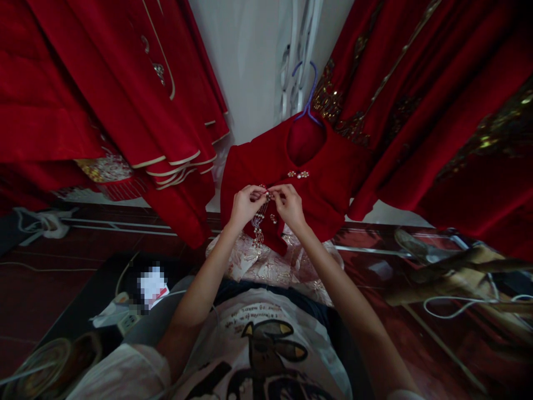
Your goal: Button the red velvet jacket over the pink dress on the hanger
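Note:
A red jacket (333, 191) with a round neckline hangs in front of me on a purple hanger (308, 103). My left hand (246, 206) and my right hand (288, 205) meet at its front, thumbs and fingers pinched together. Between the fingertips is the top of a beaded tassel (259, 228), whose strands dangle below the left hand. Whether a thread or needle is in the fingers is too small to tell. Just above the right hand, a flower-shaped pearl fastener (298, 174) is fixed to the jacket. Another small beaded piece (273, 219) shows below the hands.
Pale pink patterned fabric (287, 264) lies over my lap. Red garments (104, 83) hang at left, and gold-trimmed red garments (416, 111) at right. A dark surface at lower left bears a power strip (128, 322) and a lidded plastic cup (41, 364). Wooden pieces (453, 275) lie at right.

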Available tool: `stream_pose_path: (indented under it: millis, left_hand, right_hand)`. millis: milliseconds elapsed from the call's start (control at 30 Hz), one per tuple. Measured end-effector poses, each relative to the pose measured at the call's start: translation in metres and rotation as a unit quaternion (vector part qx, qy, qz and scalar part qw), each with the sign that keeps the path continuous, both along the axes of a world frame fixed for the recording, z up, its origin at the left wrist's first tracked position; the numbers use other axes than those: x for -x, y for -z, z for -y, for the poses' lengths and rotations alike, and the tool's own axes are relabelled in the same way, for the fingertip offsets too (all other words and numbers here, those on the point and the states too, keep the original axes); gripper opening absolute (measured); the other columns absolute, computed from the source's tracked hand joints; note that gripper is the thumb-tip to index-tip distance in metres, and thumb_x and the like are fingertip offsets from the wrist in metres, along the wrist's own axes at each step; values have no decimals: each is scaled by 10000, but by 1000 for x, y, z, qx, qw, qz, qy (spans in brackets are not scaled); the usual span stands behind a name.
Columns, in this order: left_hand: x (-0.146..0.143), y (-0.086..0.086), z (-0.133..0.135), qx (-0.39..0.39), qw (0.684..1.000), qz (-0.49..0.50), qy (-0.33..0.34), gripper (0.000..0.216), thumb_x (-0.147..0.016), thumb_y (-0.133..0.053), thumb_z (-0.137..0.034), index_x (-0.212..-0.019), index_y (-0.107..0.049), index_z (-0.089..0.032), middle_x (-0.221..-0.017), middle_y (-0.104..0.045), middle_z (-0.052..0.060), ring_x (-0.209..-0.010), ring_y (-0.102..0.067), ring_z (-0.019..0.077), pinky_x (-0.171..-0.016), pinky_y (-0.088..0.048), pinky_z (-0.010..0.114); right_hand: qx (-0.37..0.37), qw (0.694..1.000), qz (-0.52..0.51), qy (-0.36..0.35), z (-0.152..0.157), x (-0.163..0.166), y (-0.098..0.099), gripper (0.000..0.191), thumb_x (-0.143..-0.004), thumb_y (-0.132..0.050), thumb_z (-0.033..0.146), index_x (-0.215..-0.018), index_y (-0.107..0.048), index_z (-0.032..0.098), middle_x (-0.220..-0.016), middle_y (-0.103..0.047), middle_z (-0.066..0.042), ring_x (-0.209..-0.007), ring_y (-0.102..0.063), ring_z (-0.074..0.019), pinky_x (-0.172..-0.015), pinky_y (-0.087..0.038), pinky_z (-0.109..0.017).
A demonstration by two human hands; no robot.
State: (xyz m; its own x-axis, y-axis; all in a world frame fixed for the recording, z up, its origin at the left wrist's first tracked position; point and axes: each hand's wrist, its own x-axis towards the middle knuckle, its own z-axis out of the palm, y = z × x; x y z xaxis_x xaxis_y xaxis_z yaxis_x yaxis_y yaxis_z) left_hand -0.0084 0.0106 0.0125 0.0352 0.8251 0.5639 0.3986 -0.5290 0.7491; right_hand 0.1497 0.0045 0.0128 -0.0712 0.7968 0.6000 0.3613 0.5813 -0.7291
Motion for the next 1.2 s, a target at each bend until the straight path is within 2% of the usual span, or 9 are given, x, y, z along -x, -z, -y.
stream_pose_path:
  millis: [133, 267, 400, 500, 600, 800, 1033, 1100, 1200]
  left_hand:
    - [-5, 12, 15, 10, 999, 26, -30, 317, -785, -645, -223, -1097, -603, -182, -939, -684, 50, -695, -626, 90, -654, -532, 213]
    - [-11, 31, 38, 69, 997, 33, -27, 278, -783, -668, -285, -1028, -594, -178, -872, -670, 33, -634, -602, 80, -584, -501, 190]
    - [-20, 44, 57, 108, 993, 44, 23, 248, -790, -674, -313, -993, -595, -195, -812, -682, 20, -668, -637, 101, -618, -517, 208]
    - [-27, 49, 63, 107, 993, 31, 46, 173, -798, -660, -280, -949, -621, -205, -874, -695, 26, -706, -648, 106, -655, -535, 225]
    - [-32, 54, 64, 111, 992, 27, 56, 205, -785, -657, -220, -989, -637, -218, -877, -694, 11, -699, -650, 101, -652, -548, 226]
    - [-38, 61, 58, 93, 994, 23, 50, 196, -799, -633, -175, -990, -659, -209, -835, -701, 11, -705, -660, 104, -671, -564, 238]
    - [-35, 61, 57, 90, 994, 51, 45, 142, -806, -649, -225, -942, -682, -200, -824, -719, 20, -730, -686, 123, -694, -582, 261]
    - [-36, 64, 57, 95, 992, 63, 49, 149, -798, -652, -218, -941, -683, -191, -827, -722, 26, -731, -692, 127, -700, -588, 266]
    - [-38, 68, 55, 96, 991, 86, 43, 157, -794, -648, -209, -943, -688, -182, -855, -729, 36, -761, -700, 132, -731, -593, 277]
  right_hand:
    - [46, 997, -16, -67, -1, -25, -2, 262, -931, -392, 229, -1002, -643, 211, -1038, -633, -56, -874, -657, -145, -831, -586, -351]
    - [113, 991, 0, -72, 8, -64, 5, 237, -920, -421, 246, -1017, -631, 197, -949, -668, -49, -852, -674, -149, -775, -598, -341]
    - [169, 976, 114, -77, 16, -87, 17, 213, -868, -487, 198, -1024, -632, 196, -801, -677, -25, -651, -653, -131, -622, -563, -284]
    - [146, 970, 188, -56, 15, -86, 26, 168, -802, -578, 179, -960, -635, 188, -787, -676, -29, -659, -636, -141, -629, -516, -273]
    - [113, 964, 235, -46, 13, -76, 34, 205, -691, -656, 136, -888, -621, 183, -802, -642, -25, -698, -605, -144, -663, -483, -264]
    - [111, 967, 218, -65, 12, -69, 46, 228, -625, -607, 83, -828, -563, 178, -768, -587, 11, -624, -542, -107, -597, -434, -221]
    - [194, 963, 126, -139, 21, -69, 29, 229, -628, -664, 172, -837, -569, 178, -739, -612, 23, -623, -570, -107, -584, -459, -218]
    - [188, 968, 94, -138, 24, -63, 23, 231, -643, -674, 190, -844, -561, 180, -737, -610, 22, -616, -572, -105, -568, -460, -214]
    - [151, 978, 99, -101, 27, -55, 21, 209, -678, -683, 221, -851, -574, 178, -750, -615, 3, -616, -582, -110, -558, -469, -219]
